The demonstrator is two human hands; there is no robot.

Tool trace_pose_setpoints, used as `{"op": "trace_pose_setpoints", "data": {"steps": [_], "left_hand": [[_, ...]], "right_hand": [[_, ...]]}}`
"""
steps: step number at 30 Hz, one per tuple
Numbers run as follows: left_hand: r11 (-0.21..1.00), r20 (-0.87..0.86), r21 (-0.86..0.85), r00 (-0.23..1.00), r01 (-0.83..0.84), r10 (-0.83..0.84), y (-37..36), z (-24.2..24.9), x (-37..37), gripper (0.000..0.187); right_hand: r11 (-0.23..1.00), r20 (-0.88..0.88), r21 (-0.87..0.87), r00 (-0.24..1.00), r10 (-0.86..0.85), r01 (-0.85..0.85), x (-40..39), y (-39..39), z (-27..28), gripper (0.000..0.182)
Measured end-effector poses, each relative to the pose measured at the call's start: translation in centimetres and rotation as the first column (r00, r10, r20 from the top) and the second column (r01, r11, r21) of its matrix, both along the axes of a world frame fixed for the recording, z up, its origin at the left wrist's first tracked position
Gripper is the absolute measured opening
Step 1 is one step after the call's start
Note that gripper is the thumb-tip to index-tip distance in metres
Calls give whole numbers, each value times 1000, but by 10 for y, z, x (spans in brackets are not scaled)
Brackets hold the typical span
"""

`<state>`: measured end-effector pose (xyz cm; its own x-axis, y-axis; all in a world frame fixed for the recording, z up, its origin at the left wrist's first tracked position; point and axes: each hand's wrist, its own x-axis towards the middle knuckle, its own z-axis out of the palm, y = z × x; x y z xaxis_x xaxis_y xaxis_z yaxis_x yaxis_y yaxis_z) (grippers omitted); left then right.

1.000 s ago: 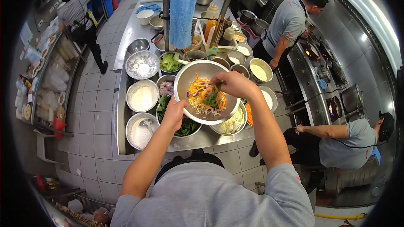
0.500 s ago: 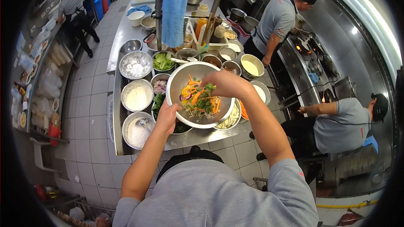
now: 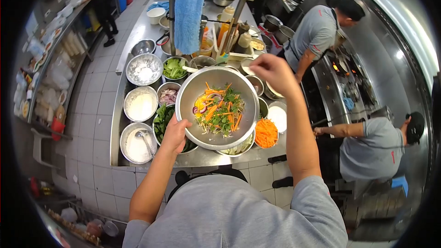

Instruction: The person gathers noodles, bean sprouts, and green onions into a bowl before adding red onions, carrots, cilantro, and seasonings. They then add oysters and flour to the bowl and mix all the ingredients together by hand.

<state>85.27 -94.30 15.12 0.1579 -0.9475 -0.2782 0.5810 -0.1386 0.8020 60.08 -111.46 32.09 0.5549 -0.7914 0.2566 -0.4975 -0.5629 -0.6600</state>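
- Your left hand (image 3: 173,137) grips the near-left rim of the metal bowl (image 3: 184,98): the thumb laps over the edge, while the other fingers are mostly hidden beneath it, so you cannot tell how widely they spread.
- That one-sided hold likely steadies the bowl and leaves your right hand (image 3: 276,74) free.
- Your right hand hangs beyond the bowl's far-right rim, apart from it, above the containers on that side. Its fingers look bent and drawn close together, but you cannot tell whether they pinch anything.
- The bowl is in front of you, above the counter (image 3: 202,158), covering parts of the containers below; they probably sit packed around it so that each is within easy reach.
- Around it, the leafy greens (image 3: 161,121) lie to the left and the shredded carrot (image 3: 266,133) to the right.
- The bowl's mouth faces up and leans towards you, which seems to keep its contents in your sight. Being round, it has no long axis.
- Inside, the carrot strips (image 3: 211,111) point several ways, many slanting, among green herbs (image 3: 225,121) and purple onion slices (image 3: 200,105).
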Motion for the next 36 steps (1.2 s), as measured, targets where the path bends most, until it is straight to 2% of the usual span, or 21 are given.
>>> {"op": "trace_pose_setpoints", "data": {"steps": [2, 3, 7, 8, 10, 12, 13, 14, 17, 19, 21, 28, 29, 30, 32, 33, 34, 36], "left_hand": [[997, -43, 4, 996, -76, 76, -2, 4, -14, 55], [994, -28, 11, 993, -111, 111, -4, -4, -19, 54], [949, -93, 44, 945, -312, 315, -9, -8, -57, 54], [932, -110, 76, 926, -355, 362, -12, -2, -70, 54], [912, -109, 112, 908, -394, 405, -17, 6, -92, 54], [865, -58, 115, 866, -488, 497, -14, 5, -106, 56], [860, -42, 106, 861, -500, 506, -13, 4, -112, 56], [849, -25, 108, 852, -517, 522, -13, 3, -117, 56], [836, 23, 117, 843, -536, 537, -26, 16, -134, 56], [833, 53, 127, 842, -539, 537, -38, 20, -146, 55], [819, 59, 140, 830, -556, 554, -46, 22, -155, 57], [754, 105, 192, 777, -629, 621, -75, 26, -190, 62], [743, 108, 192, 767, -641, 633, -78, 28, -194, 62], [733, 128, 222, 765, -643, 631, -81, 31, -199, 61], [719, 152, 255, 761, -646, 630, -89, 33, -204, 61], [708, 163, 263, 753, -655, 637, -92, 33, -207, 58], [697, 172, 273, 747, -663, 642, -95, 32, -209, 55], [707, 161, 273, 756, -652, 635, -99, 24, -207, 56]], "right_hand": [[1000, 129, -4, 992, -15, 16, -34, -39, -6, 9], [990, 218, 133, 974, -69, 40, -54, -64, -15, 13], [923, 452, 384, 865, -218, 32, -130, -184, -60, 13], [922, 434, 371, 856, -281, 115, -151, -219, -76, 21], [918, 168, -25, 907, -387, 396, -187, -292, -132, 32], [914, 38, -153, 927, -374, 375, -204, -327, -176, 42], [916, -50, -139, 921, -387, 377, -207, -345, -196, 41], [924, -41, -71, 925, -378, 375, -209, -369, -223, 40], [888, 74, 49, 885, -460, 458, -201, -409, -265, 41], [863, 242, 289, 840, -485, 415, -191, -442, -280, 45], [858, 265, 313, 830, -491, 408, -181, -479, -287, 48], [875, 308, 349, 841, -445, 335, -118, -548, -257, 62], [896, 319, 319, 855, -408, 308, -110, -554, -257, 54], [900, 323, 321, 859, -398, 296, -103, -557, -252, 54], [901, 295, 397, 905, -306, 175, -93, -561, -245, 44], [909, 368, 404, 893, -259, 97, -85, -568, -252, 29], [907, 365, 409, 894, -258, 95, -81, -577, -256, 29], [967, 137, 257, 990, -34, -2, -74, -588, -258, 21]]}}
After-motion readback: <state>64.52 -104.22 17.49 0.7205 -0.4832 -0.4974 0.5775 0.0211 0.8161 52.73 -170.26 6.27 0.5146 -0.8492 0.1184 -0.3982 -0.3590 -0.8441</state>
